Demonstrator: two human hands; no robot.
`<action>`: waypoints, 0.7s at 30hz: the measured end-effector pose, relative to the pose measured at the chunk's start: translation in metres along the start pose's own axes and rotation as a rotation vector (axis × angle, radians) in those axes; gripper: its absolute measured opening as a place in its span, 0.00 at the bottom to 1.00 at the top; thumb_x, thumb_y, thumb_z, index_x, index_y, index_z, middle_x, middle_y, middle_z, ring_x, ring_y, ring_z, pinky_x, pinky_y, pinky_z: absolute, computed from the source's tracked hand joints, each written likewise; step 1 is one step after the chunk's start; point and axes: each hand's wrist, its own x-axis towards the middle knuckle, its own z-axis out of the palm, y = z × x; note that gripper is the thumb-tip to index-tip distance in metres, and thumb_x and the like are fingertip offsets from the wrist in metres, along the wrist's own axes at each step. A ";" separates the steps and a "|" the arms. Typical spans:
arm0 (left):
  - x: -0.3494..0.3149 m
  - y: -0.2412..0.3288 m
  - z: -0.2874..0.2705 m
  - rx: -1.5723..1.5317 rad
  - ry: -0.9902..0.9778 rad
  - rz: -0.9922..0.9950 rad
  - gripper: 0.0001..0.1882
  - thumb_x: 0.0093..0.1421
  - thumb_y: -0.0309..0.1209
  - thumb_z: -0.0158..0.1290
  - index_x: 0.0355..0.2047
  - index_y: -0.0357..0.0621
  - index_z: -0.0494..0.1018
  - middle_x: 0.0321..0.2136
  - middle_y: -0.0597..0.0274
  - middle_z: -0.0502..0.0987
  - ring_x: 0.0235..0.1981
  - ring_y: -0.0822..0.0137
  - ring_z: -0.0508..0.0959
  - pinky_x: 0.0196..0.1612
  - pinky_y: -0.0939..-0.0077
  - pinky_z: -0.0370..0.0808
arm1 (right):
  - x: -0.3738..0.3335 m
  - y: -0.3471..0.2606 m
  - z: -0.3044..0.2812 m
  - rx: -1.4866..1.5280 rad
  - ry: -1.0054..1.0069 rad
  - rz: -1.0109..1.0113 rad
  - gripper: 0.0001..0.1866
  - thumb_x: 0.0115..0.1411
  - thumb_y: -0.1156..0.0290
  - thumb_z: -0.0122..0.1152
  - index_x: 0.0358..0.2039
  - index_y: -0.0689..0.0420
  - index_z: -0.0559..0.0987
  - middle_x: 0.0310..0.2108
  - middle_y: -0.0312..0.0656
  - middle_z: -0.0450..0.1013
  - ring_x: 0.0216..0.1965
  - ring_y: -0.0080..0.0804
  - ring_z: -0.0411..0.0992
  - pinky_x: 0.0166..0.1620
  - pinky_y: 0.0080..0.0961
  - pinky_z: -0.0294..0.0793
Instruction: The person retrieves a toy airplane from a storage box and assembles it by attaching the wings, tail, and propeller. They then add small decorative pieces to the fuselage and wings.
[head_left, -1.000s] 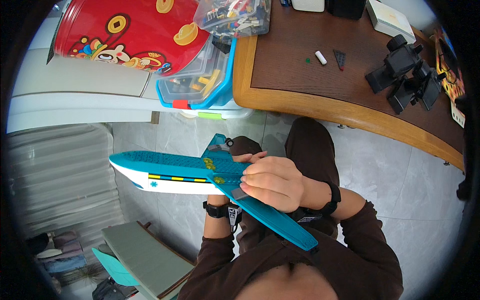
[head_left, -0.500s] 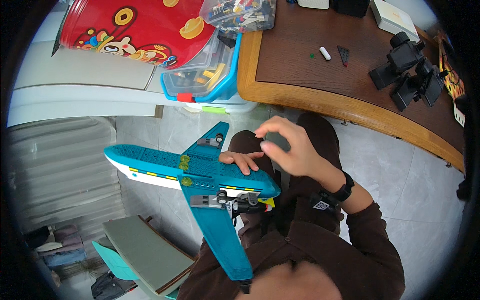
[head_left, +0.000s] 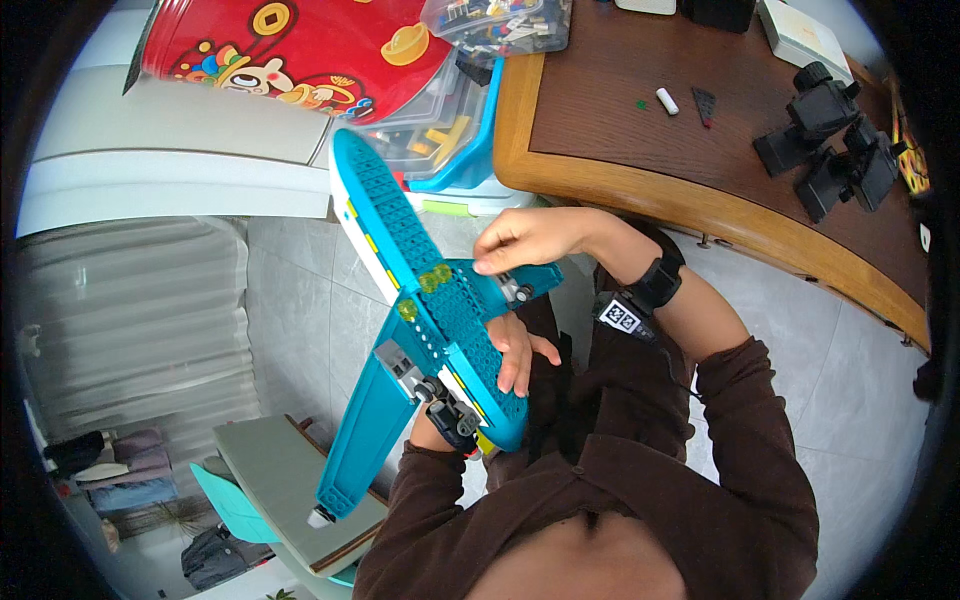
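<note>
A teal and white toy airplane built of bricks is held over my lap, its studded hollow side and wheels facing up. My left hand reaches from beneath and grips it near one end, fingers curled over the body behind the shorter-looking wing. At the front edge of that wing, close to the body, the thumb and fingers of my right hand are closed; whether a small piece is pinched there is hidden. On the other wing sits a black and grey engine. Yellow translucent round pieces dot the middle.
On the wooden desk at upper right lie a white cylinder, a dark wedge piece and a black stand. Bins of bricks and a red decorated container stand at upper left. A grey-topped table is at lower left.
The airplane has turned clockwise, its far end swinging up toward the bins. My right hand has come left and down onto the wing, its fingers closing. My left hand keeps its grip.
</note>
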 end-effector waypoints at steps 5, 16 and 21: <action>0.000 -0.012 0.009 -0.123 0.014 0.024 0.24 0.63 0.47 0.38 0.52 0.46 0.66 0.27 0.50 0.78 0.30 0.51 0.80 0.54 0.43 0.55 | -0.011 0.009 0.005 0.259 -0.184 0.048 0.17 0.61 0.60 0.55 0.35 0.65 0.76 0.27 0.30 0.70 0.30 0.16 0.63 0.34 0.17 0.65; -0.028 0.012 0.057 0.401 0.675 -0.025 0.22 0.62 0.44 0.44 0.40 0.35 0.71 0.29 0.50 0.77 0.28 0.56 0.78 0.43 0.51 0.70 | -0.024 0.009 0.022 0.120 0.054 -0.141 0.20 0.58 0.57 0.57 0.32 0.66 0.75 0.24 0.32 0.70 0.28 0.16 0.65 0.31 0.18 0.67; -0.093 0.087 0.076 0.652 1.634 -0.438 0.19 0.57 0.36 0.53 0.44 0.36 0.70 0.37 0.52 0.76 0.39 0.57 0.76 0.44 0.65 0.73 | -0.035 0.003 0.022 0.035 0.203 -0.111 0.15 0.59 0.62 0.57 0.28 0.63 0.75 0.24 0.30 0.70 0.28 0.15 0.62 0.31 0.18 0.64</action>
